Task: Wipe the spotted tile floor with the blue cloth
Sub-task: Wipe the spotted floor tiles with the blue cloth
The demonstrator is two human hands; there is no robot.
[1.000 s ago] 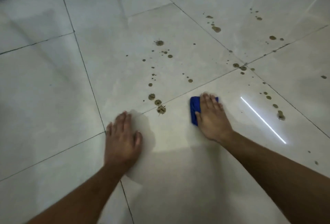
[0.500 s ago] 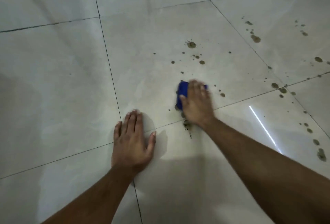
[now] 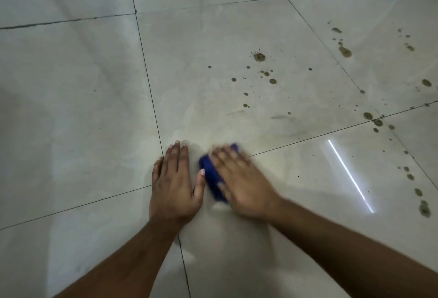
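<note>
Blue cloth [image 3: 212, 174] pressed flat under right hand [image 3: 241, 183], spotted floor [image 3: 260, 98].

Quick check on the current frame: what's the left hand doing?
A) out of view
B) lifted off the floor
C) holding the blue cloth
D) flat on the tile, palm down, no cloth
D: the left hand lies spread and palm down on the tile floor, with nothing under it, while the blue cloth sits under the motion-blurred right hand just beside it.
</note>
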